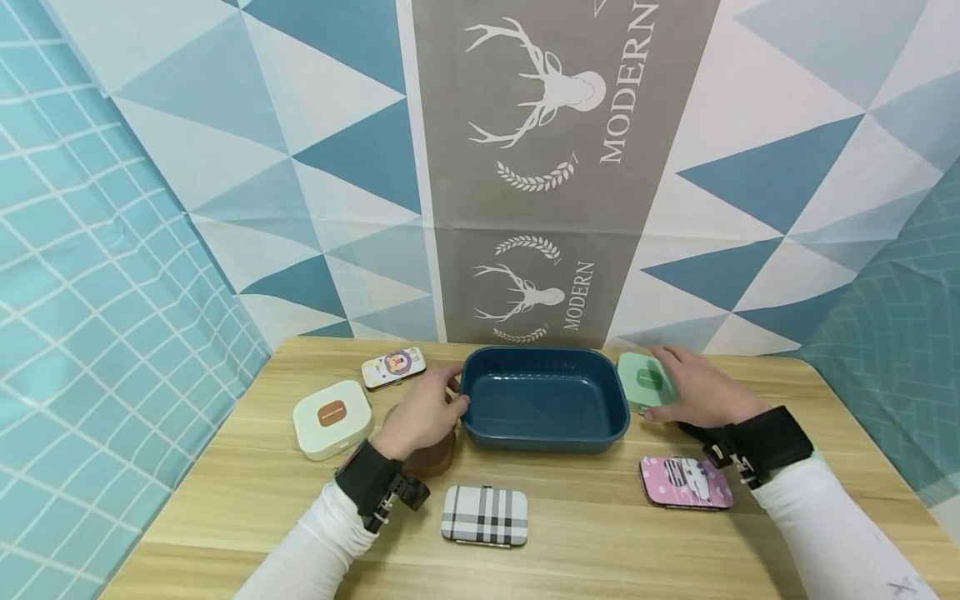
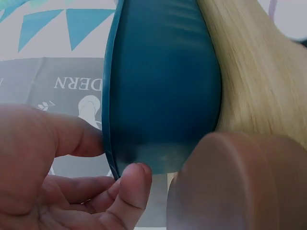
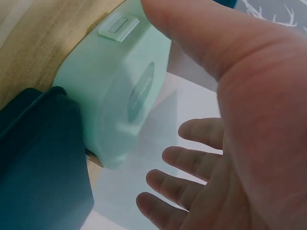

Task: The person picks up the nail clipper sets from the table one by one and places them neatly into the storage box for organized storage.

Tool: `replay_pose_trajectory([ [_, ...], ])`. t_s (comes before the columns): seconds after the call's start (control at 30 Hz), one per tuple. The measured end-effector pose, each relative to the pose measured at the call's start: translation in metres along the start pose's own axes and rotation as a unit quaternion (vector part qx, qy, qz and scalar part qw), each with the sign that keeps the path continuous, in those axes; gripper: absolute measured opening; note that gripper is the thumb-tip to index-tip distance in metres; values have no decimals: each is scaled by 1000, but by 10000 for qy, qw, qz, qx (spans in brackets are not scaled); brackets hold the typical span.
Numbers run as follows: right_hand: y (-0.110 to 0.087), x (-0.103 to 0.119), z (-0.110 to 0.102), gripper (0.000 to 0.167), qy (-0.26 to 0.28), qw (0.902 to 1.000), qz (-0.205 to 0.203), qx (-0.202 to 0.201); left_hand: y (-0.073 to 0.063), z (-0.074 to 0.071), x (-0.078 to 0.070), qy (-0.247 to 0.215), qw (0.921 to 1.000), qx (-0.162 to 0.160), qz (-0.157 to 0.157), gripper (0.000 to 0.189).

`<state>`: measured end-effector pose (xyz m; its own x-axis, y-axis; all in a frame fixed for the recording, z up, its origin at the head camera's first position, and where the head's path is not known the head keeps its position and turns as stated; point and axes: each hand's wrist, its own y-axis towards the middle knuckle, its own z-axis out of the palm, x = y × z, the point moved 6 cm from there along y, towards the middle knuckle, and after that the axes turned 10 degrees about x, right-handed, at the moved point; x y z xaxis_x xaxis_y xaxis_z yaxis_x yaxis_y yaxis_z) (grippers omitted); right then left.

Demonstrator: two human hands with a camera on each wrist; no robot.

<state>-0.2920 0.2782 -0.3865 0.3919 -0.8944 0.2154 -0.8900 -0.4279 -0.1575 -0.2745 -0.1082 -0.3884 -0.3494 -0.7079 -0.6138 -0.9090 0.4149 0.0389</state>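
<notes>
A dark blue rectangular plastic basin (image 1: 543, 443) stands at the back middle of the wooden table. At its left end my left hand (image 1: 423, 412) holds the rim between thumb and fingers; the left wrist view shows the digits about the basin's edge (image 2: 108, 115). Partly hidden under that hand is a round-edged brown case (image 1: 432, 458). My right hand (image 1: 701, 387) reaches over a mint green case (image 1: 637, 379) beside the basin's right end. In the right wrist view its fingers (image 3: 187, 163) are spread apart from the green case (image 3: 103, 86), the thumb near its edge.
Left on the table are a cream case (image 1: 333, 433) with a brown label and a slim patterned case (image 1: 393, 367). Nearer the front lie a plaid case (image 1: 484, 517) and a pink cartoon case (image 1: 686, 483). Patterned cloth (image 1: 525, 200) hangs behind the table (image 1: 577, 550).
</notes>
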Motion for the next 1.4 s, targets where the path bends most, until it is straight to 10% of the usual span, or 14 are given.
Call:
replay_pose_trajectory([
  [0.63, 29, -13, 16, 112, 181, 9989, 161, 390, 1, 3, 7, -1199, 9915, 477, -156, 54],
  [1.4, 34, -12, 15, 109, 143, 9991, 82, 402, -1, 4, 9, -1132, 9920, 455, -317, 56],
])
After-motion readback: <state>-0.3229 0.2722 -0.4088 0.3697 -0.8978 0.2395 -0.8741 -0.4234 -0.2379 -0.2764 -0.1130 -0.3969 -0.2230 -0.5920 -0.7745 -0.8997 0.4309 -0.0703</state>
